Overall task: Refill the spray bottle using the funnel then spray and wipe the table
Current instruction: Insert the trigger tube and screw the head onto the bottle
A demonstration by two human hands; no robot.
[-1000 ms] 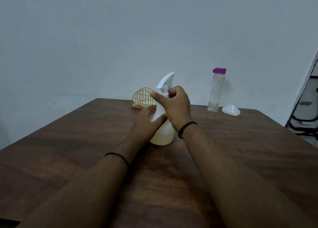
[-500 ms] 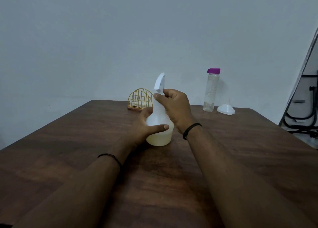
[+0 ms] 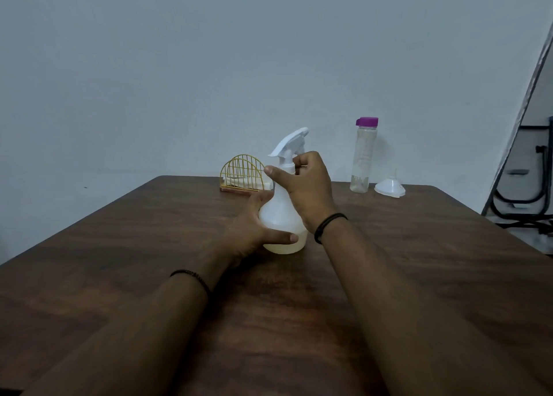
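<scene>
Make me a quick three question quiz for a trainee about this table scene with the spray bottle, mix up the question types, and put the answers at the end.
1. True or false: the funnel sits in the neck of the spray bottle.
2. Which hand grips the bottle's collar, just under the white trigger head? A) left hand B) right hand
3. Fill in: the cap on the clear bottle near the wall is ____.

Key
1. False: it lies upside down on the table, beside the clear bottle.
2. B; the left hand holds the bottle's body.
3. Purple.
</scene>
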